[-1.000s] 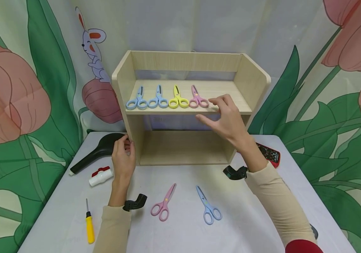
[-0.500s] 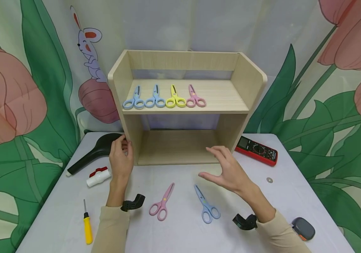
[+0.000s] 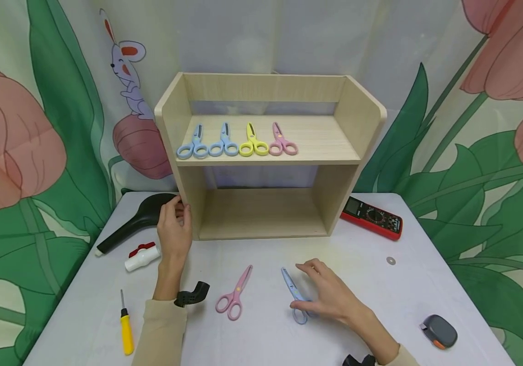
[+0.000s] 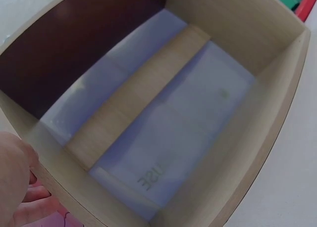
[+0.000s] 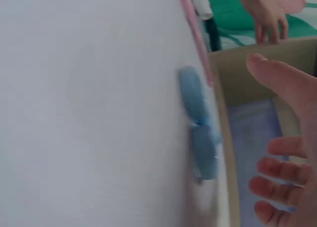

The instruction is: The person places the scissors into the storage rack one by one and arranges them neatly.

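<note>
Right hand [image 3: 327,297] comes down from the shelf onto the blue scissors on the table.

One second ago it hovered at the upper board beside the pink plastic-handled scissors [image 3: 282,143]; half a second ago it was in mid-air, and now it rests low over the blue plastic-handled scissors [image 3: 294,295], fingers loosely spread, thumb touching the handle loop, nothing gripped yet. That pair lies on the white table [image 3: 261,335] at about 6 o'clock from the pale wooden two-tier shelf [image 3: 362,127], with a second pink pair [image 3: 235,297] at its 9 o'clock. Left hand [image 3: 174,231] has not moved, fingers curled round the shelf's left wall. By my judgement another pickup is starting, four pairs already shelved.
</note>
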Demonstrator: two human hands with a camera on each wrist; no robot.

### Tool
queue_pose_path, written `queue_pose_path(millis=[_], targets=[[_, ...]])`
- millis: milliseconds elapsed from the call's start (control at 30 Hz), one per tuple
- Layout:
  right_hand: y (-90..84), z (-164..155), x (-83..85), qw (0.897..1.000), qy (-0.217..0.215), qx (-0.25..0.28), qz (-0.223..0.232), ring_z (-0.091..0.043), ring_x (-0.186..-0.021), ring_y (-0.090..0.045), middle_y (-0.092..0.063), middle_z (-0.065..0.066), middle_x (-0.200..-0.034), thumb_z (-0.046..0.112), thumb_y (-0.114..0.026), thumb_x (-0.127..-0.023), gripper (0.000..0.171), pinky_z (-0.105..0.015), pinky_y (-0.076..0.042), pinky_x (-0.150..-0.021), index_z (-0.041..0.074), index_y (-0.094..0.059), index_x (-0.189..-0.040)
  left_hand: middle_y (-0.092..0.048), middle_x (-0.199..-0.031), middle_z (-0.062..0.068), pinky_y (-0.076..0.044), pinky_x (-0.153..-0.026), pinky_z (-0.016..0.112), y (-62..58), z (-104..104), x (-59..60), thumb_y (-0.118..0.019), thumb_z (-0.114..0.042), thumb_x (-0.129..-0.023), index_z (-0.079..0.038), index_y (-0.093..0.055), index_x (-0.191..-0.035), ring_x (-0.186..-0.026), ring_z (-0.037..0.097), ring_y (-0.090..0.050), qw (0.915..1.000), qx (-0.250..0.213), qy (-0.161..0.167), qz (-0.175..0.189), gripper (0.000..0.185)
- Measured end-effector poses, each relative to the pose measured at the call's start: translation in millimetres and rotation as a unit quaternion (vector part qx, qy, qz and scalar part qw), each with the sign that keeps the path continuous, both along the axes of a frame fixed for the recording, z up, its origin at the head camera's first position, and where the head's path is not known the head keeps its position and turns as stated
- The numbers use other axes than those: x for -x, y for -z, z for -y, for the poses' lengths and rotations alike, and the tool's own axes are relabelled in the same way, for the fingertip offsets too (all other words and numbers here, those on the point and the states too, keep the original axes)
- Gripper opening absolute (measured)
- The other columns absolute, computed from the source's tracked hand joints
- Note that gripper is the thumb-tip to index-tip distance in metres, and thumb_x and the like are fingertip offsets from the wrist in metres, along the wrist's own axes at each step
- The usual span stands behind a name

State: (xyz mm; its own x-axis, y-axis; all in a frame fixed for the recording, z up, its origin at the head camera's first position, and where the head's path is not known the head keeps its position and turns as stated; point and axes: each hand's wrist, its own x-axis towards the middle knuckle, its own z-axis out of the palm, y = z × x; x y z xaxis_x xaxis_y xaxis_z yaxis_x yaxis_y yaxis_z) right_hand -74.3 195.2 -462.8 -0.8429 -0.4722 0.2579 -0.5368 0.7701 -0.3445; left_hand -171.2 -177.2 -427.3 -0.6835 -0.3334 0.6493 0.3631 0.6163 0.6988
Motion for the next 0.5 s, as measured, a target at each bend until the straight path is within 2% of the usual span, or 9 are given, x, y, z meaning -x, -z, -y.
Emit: queue_pose_path(millis=[200,300,500], targets=[[17.8,2.9,-7.5,0.998,-0.001,-0.049,0.04,-0.005,-0.092,-0.05,-0.056,0.007,-0.11,0.072,-0.074,-0.073,0.081,-0.027,-0.05,-0.078,0.01,-0.068,-0.125,-0.06,-0.109,0.025,-0.037,-0.079,-0.006,-1.5,0.8,0.0,-0.06,-0.01,-0.1,0.006,-0.057,-0.129,-0.093,0.033,-0.066,1.0,0.002,0.0,0.006,0.034],[18.5,4.0,-8.3,0.997,-0.007,-0.063,0.044,-0.004,-0.086,-0.047,-0.054,0.01,-0.103,0.073,-0.074,-0.072,0.078,-0.024,-0.047,-0.074,0.011,-0.071,-0.12,-0.06,-0.11,0.024,-0.038,-0.079,-0.004,-0.8,1.2,0.0,-0.06,-0.011,-0.1,0.005,-0.057,-0.13,-0.094,0.032,-0.066,0.9999,0.005,-0.003,0.013,0.034],[13.6,4.2,-12.7,0.994,-0.006,-0.1,0.054,-0.005,-0.083,-0.048,-0.054,0.008,-0.1,0.074,-0.077,-0.066,0.082,-0.027,-0.051,-0.074,0.009,-0.071,-0.116,-0.06,-0.11,0.023,-0.043,-0.079,0.001,1.2,1.1,0.0,-0.06,-0.012,-0.1,0.004,-0.057,-0.131,-0.094,0.03,-0.066,0.9997,0.01,-0.006,0.022,0.035]])
